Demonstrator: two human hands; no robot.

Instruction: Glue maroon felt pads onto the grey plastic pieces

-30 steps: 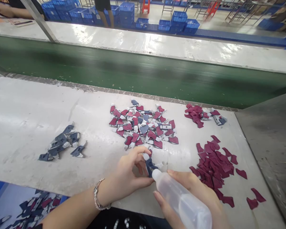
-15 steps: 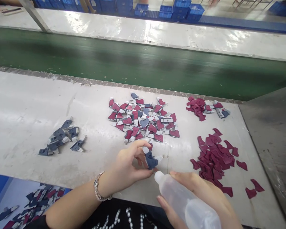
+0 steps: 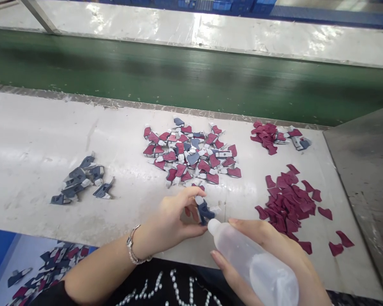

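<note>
A small dark blue and light grey part (image 3: 204, 210) is held between the thumb and fingers of my left hand (image 3: 178, 214). My right hand (image 3: 271, 246) grips a translucent white squeeze bottle (image 3: 252, 263), its rounded tip at the lower edge of that part. Beyond my hands lies a spread of grey parts with maroon or blue faces (image 3: 191, 155). On the left sits a small group of dark blue parts (image 3: 78, 180). Maroon flat pieces (image 3: 290, 199) are heaped on the right.
A smaller maroon pile (image 3: 264, 135) lies at the back right beside a few grey parts. Behind the worktop (image 3: 127, 136) runs a green belt (image 3: 178, 76). A metal panel (image 3: 367, 178) stands at the right. At the lower left, a blue bin (image 3: 0, 250) is beside more parts.
The bottle tip now meets the part's edge, where a gap showed before. The held part has turned slightly. The camera view has tilted a little downward.
</note>
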